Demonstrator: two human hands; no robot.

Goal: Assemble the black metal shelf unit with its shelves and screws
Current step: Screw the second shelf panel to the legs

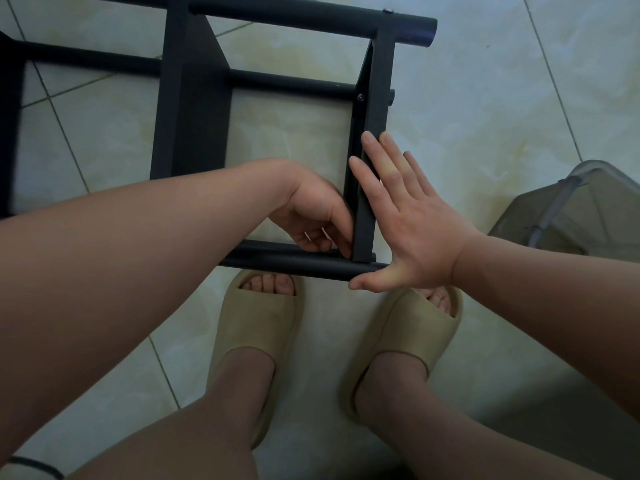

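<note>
Pale glossy tiles (485,98) with thin dark joints cover the floor, and a black metal shelf unit (294,15) lies on its side on them, in the upper left half of the view. At the bottom left corner a piece of black cable (34,467) is on the tiles.

One shelf (197,109) of the unit stands on edge between the upper tube and the lower tube (294,263). To the right of it a bare left forearm comes in from the left edge. The left hand (311,209) is inside the frame, with bent fingers whose tips are at the corner where the end shelf (377,98) meets the lower tube. It is not possible to tell if these fingers pinch something small or only touch the metal.

The end shelf is also on edge, near the open ends of the tubes. A small screw (360,97) shows on its inner side, and another screw head (388,10) sits on the upper tube above it.

The right hand (415,223) is flat and wide open. Its straight fingers press on the outer face of the end shelf, and its thumb lies under the end of the lower tube. It grips nothing.

Below the hands two feet in beige slippers (256,317) stand on the tiles, just beside the lower tube. At the right edge there is a grey half-clear plastic container (571,209), apart from the unit.
</note>
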